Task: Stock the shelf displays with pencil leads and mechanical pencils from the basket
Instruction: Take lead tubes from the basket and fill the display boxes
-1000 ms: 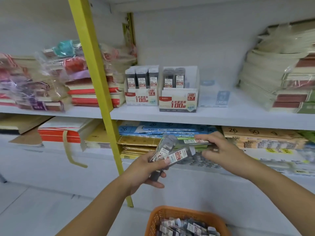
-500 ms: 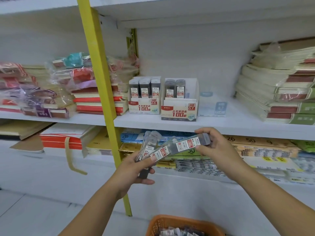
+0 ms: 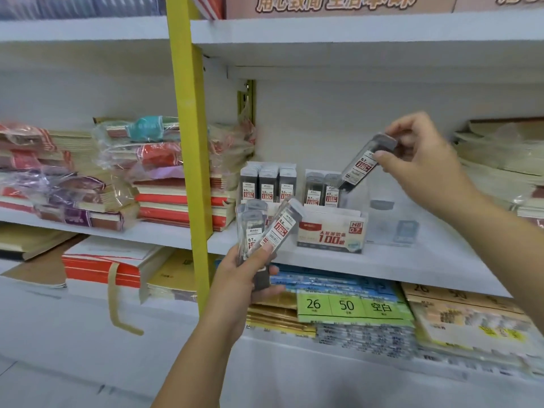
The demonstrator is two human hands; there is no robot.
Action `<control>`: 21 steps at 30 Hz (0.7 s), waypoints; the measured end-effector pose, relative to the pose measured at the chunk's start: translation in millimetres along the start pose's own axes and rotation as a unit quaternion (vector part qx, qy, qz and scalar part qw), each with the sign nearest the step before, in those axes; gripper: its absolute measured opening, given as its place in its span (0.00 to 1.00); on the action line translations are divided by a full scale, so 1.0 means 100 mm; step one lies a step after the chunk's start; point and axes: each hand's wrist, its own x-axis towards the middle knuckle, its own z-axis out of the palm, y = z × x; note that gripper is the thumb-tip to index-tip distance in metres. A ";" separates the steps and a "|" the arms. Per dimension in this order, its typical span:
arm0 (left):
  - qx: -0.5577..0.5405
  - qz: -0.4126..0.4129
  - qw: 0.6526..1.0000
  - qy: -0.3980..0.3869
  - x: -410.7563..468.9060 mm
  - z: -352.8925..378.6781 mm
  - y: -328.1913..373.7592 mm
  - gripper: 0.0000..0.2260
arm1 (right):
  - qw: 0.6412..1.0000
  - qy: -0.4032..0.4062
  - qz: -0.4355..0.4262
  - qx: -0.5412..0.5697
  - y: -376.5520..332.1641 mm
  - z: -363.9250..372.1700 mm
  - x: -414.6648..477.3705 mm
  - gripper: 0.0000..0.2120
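- The right hand [image 3: 424, 163] pinches one tilted lead case [image 3: 360, 166] by its top, lower end just above the HB 0.7 display box [image 3: 331, 234].
- The left hand [image 3: 244, 278] grips a bundle of cases [image 3: 276, 228] in front of that box's left corner.
- A 0.5 display box [image 3: 268, 184] stands just left of it on the same shelf [image 3: 412, 266].
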 end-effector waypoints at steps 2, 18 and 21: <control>-0.007 0.008 1.000 0.012 0.09 0.02 0.01 0.29 | 0.996 -0.042 -0.026 -0.079 0.04 0.09 0.19 0.15; -0.029 0.006 0.999 -0.020 0.31 0.09 -0.06 0.15 | 0.920 -0.150 -0.095 -0.351 0.33 0.61 0.45 0.08; -0.029 0.002 0.999 -0.019 0.28 0.11 -0.05 0.16 | 0.913 -0.141 -0.071 -0.375 0.32 0.59 0.42 0.13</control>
